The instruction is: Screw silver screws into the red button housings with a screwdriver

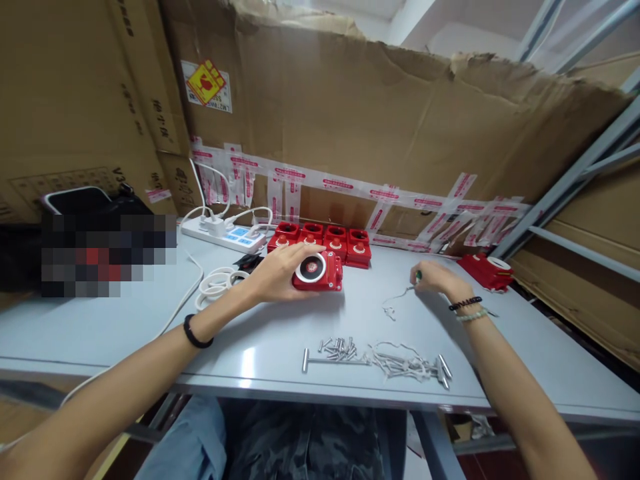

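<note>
My left hand [283, 270] is closed around a red box-shaped device [331, 272] with a white ring and a dark round centre. The device is held over the table, in front of several similar red devices [336, 245]. My right hand [434, 277] is closed at the right of the table, fingertips pinched together. From them a thin pale cord [400, 295] trails down to the tabletop. Nearer to me lie a pile of small metal screws [340, 349], a T-handled metal rod [330, 361] and a tangle of white cords [400, 363].
Another red device [487, 270] rests by the right edge, near a metal rack. At the left are white rings [215, 283], a power strip [225, 233] with plugged-in cables, and a dark bag. A tall taped cardboard sheet [340, 113] walls off the back.
</note>
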Action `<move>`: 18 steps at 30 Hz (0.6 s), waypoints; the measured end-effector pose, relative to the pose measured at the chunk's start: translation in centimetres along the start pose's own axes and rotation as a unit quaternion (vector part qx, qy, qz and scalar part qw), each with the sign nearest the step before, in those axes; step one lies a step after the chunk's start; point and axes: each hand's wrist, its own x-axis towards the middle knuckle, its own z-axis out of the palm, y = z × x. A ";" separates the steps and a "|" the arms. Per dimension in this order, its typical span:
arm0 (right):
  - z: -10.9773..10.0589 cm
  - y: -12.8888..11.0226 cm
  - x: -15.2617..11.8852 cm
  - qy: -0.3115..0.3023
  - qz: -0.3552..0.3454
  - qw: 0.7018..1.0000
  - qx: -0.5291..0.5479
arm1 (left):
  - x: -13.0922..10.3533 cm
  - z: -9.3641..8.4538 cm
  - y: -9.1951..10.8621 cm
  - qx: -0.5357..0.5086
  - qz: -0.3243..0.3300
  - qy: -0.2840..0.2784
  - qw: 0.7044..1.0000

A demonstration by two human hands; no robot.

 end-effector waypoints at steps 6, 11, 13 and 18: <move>-0.5 -0.2 -1.6 0.021 -0.066 0.997 -0.020 | -0.1 0.1 -0.4 0.007 -0.007 -0.011 1.000; -2.2 -0.6 -6.0 0.070 -0.101 0.992 -0.017 | -0.1 0.2 -0.3 0.011 -0.016 -0.024 1.000; -2.8 -1.6 -8.3 0.069 -0.127 0.989 0.012 | -0.1 0.3 -0.1 0.014 -0.019 -0.029 0.999; -2.8 -4.7 -12.0 -0.057 -0.183 0.977 0.095 | 0.0 0.5 0.2 0.015 -0.016 -0.060 0.998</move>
